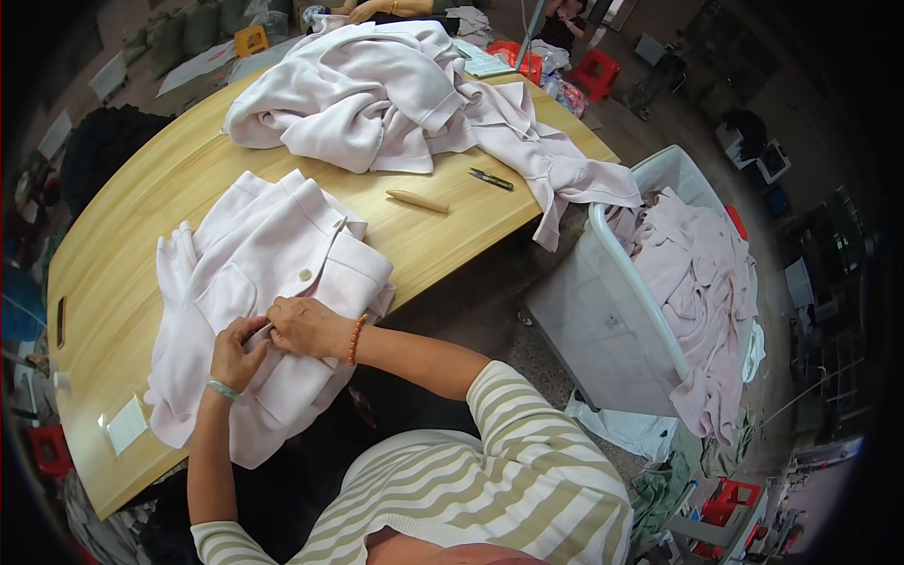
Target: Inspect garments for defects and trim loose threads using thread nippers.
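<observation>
A striped sleeve [490,452] lies nearest, leading up to the right hand [306,327], its grip closed, pinching the pale pink jacket [273,273]. The left hand [235,353], just beside it, also pinches the fabric, fingers curled. The jacket lies folded on the wooden desk [122,292], buttons up. What sits between the fingertips is hidden. Beyond the hands lie a wooden tool [417,201], small snips [492,179] and a heap of pink garments [395,94].

I see a pale pink garment [273,282] with a white button [305,274]; the table [122,245] is light wood; my top [471,480] is striped beige and white; my bracelet [355,340] is orange; the bin [612,320] white.
</observation>
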A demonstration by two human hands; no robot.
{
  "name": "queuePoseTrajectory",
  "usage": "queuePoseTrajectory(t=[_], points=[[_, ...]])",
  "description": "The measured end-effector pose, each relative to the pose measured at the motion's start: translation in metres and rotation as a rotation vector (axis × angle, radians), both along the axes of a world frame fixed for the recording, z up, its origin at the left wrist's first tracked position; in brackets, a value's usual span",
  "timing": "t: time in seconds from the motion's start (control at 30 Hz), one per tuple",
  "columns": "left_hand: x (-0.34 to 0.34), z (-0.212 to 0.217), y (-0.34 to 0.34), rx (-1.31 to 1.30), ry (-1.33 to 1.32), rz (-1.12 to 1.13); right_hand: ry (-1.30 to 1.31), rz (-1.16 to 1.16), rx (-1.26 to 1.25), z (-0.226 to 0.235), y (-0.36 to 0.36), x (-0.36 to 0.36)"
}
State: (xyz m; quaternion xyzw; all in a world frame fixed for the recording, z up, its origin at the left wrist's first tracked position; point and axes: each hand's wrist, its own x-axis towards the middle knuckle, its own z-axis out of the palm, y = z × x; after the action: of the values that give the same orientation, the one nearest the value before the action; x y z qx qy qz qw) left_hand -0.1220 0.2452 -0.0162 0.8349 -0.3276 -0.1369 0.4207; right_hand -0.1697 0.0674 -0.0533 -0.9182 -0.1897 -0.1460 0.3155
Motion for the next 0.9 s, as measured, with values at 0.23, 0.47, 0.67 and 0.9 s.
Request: queuePoseTrajectory(t=[0.23, 0.47, 0.67, 0.9], points=[[0.000, -0.036, -0.003, -0.143, -0.194, 0.097, 0.105, 0.049, 0.026, -0.003, -0.004, 0.005], [0.004, -0.046, -0.004, -0.108, -0.097, 0.139, 0.118, 0.075, -0.024, -0.004, -0.004, 0.000], [0.003, -0.044, -0.005, -0.072, -0.082, 0.148, 0.068, -0.029, 0.038, -0.010, 0.000, -0.004], [-0.001, -0.037, -0.014, -0.206, 0.011, 0.164, 0.045, 0.092, 0.053, -0.013, -0.016, 0.007]])
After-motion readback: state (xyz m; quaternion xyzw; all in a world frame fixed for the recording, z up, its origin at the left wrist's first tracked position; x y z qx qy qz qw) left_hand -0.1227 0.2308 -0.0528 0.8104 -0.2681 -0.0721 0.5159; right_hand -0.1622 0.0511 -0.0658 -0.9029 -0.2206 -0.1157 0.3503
